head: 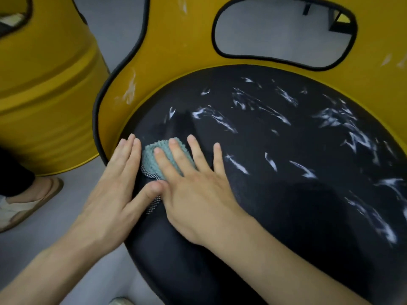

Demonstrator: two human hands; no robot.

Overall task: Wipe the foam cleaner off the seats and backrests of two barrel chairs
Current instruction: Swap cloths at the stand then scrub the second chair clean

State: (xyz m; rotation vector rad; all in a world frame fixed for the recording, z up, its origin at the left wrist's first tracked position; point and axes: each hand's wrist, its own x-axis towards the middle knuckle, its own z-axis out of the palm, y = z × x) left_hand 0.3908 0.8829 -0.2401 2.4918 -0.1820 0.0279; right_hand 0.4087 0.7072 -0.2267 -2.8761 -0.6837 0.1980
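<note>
Currently the seat-wiping step is running on the near barrel chair (pixel 220 60). The right hand (pixel 193 190) is pressing down flat, fingers straight and spread, on a teal nubbed cloth (pixel 148 155), which is lying at the left edge of the black seat cushion (pixel 286 205). The left hand (pixel 114 183) is lying flat just beside it, fingers straight and together, thumb touching the cloth's near edge. Neither hand is curling round anything.

The seat nearest the person is looking dark and clean. White foam streaks (pixel 343 119) are covering the middle and right of the seat. Foam smears (pixel 130 89) are also showing on the yellow backrest.

Judgement: the task is looking early, with most of this seat and the backrest not yet wiped. The next move is probably calling for a flat, firm sweep rightward through the streaks.

Counts: hands, 2. Cloth, 1. Barrel chairs, 2; of the second barrel chair (pixel 44 84), at left, mostly the outer wall is showing, so its seat cannot be judged. Foam streaks: too many to count. Shoe (pixel 24 203), 1, on the grey floor.
</note>
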